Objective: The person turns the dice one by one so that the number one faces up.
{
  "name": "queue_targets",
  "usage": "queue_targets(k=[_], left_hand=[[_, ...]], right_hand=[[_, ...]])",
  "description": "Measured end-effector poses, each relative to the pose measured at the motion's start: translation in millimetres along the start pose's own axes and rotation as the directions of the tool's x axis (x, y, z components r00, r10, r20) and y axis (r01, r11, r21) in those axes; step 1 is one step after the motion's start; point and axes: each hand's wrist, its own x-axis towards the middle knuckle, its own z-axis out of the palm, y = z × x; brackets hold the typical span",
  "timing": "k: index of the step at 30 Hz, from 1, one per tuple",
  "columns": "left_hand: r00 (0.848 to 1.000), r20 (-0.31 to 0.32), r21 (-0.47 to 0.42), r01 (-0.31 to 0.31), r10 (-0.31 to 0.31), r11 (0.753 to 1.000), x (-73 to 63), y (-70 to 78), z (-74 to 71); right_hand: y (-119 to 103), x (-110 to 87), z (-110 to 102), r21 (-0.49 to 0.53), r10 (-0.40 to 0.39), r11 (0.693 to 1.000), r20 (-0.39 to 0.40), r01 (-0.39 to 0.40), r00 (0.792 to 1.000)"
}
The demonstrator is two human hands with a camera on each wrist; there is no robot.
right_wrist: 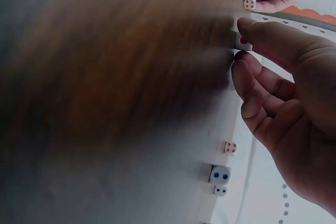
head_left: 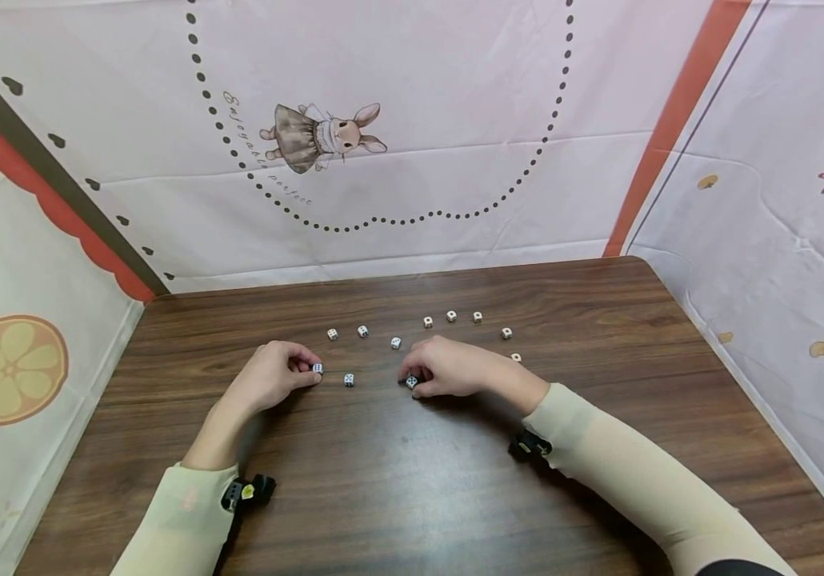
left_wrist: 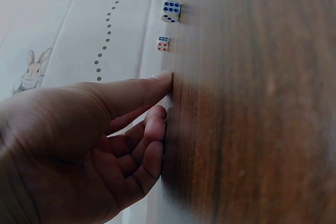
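In the head view, my left hand [head_left: 268, 376] pinches a white die [head_left: 318, 368] between thumb and fingertips on the table. That die is hidden behind the thumb in the left wrist view. My right hand [head_left: 455, 368] has another die [head_left: 411, 382] between its thumb and curled fingers, also low at the tabletop. From the right wrist, this die [right_wrist: 243, 41] shows one red dot. A loose die [head_left: 350, 380] with five spots on top sits between the two hands, nearer the left.
Beyond the hands, several white dice form an uneven arc, among them a die [head_left: 333, 334] at left and a die [head_left: 478, 318] at right. Another die [head_left: 516, 358] lies beside the right wrist. Printed cloth [head_left: 412, 176] hangs around the brown wooden table [head_left: 412, 496].
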Motion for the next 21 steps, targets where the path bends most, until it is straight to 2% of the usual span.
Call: queue_targets(k=[4,14,21], left_hand=[[1.0,-0.002,0.0,-0.005,0.005,1.0,-0.2,0.2,0.1],[1.0,0.001,0.006,0.006,-0.006,1.0,-1.4,0.2,-0.2],[1.0,-0.007,0.006,-0.007,0.008,1.0,-1.5,-0.3,0.2]], right_hand=[[0.0,1.7,1.7,-0.006,0.002,1.0,-0.002,-0.002,1.0],[5.6,-1.4,3.2,0.076,0.034,0.997,-0.047,-0.031,0.998],[8.9,-3.6,2.8,0.093,0.08,0.993,-0.059,-0.075,0.995]])
